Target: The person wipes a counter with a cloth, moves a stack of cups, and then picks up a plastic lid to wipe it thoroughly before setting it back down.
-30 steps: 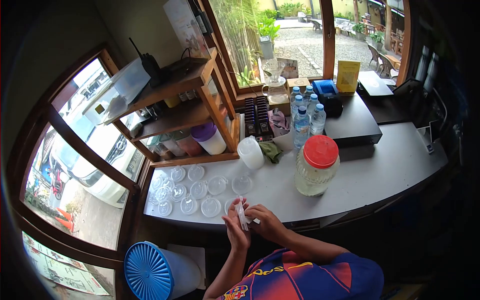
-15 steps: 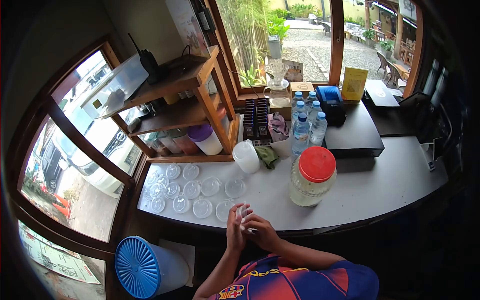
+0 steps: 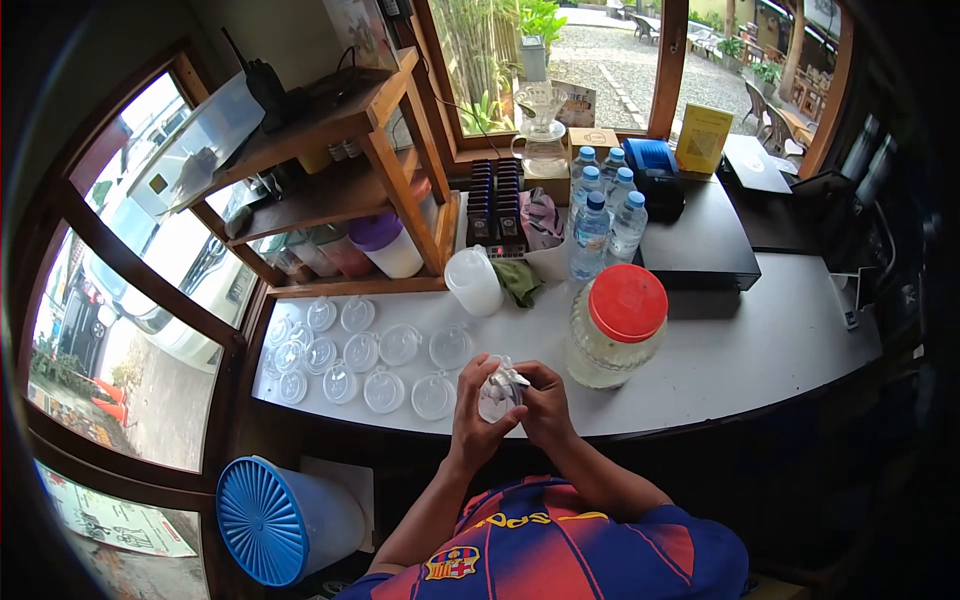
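Just over the front edge of the counter, my left hand (image 3: 473, 418) is closed round the side of a clear plastic lid (image 3: 498, 396). My right hand (image 3: 547, 402) grips the same lid from the other side, its fingers bent at the upper rim beside a small tab. Several similar clear lids (image 3: 384, 391) lie flat, spread over the left part of the white counter (image 3: 720, 345). To the right of my hands stands a big clear jar with a red cap (image 3: 628, 303). A whitish plastic container (image 3: 473, 282) sits behind them.
Several water bottles (image 3: 590, 235) stand at the back beside a black cash drawer (image 3: 697, 240). A wooden shelf (image 3: 330, 195) rises at the back left, and a green cloth (image 3: 517, 283) lies near the container. Below the counter at left is a bin with a blue lid (image 3: 262, 521).
My hands have turned the lid so its face shows more, and they have opened out a little around it. The camera view has tilted slightly, shifting the scene up and left.
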Demonstrator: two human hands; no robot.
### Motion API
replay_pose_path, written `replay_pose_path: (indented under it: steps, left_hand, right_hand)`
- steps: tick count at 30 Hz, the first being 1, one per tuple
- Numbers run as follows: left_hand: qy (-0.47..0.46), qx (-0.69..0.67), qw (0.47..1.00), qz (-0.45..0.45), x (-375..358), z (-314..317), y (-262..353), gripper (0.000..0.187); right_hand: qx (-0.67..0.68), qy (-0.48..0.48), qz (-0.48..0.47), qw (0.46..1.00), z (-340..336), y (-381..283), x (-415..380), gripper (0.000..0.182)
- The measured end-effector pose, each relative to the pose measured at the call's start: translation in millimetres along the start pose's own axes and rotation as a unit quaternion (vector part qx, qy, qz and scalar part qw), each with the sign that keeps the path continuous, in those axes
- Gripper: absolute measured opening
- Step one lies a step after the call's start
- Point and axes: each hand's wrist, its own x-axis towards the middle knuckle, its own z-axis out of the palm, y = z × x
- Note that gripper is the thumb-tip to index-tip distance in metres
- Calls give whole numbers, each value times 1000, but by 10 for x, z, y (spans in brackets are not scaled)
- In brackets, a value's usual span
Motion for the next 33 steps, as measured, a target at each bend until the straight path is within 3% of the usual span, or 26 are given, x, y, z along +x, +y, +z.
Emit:
replay_pose_path:
  steps: [2,5,9,11,13,16,21,27,30,33]
  left_hand:
    - [4,73,997,33,34,-74,60,87]
    - [2,24,998,-53,4,-161,116,97]
    - [20,-203,965,-162,-46,-313,48,97]
    - [70,-308,934,-170,16,-479,84,93]
    - [90,-295,935,-173,17,-686,9,90]
    - [106,-286,934,-188,-50,-971,-113,79]
    - [113,-336,910,-214,-177,-1360,-155,61]
    - [106,-381,891,-222,-300,-1600,-241,52]
    - [92,-423,866,-249,-274,-1598,-129,48]
    - [80,-434,860,-255,-268,-1552,-178,36]
  right_hand:
    - [42,-51,33,997,-73,29,14,21]
    - [37,-174,58,982,-213,74,72,24]
    - [-41,-258,90,961,-255,83,208,19]
    - [-19,-210,135,968,-171,166,198,16]
    - [36,-114,156,980,-95,281,187,14]
    - [68,-18,119,990,-70,434,242,18]
    - [35,36,24,998,399,416,182,25]
    - [-244,-7,-101,964,1025,573,24,34]
    - [-462,-29,-183,867,1122,737,-59,38]
    - [-541,-19,-194,818,1269,742,-193,41]
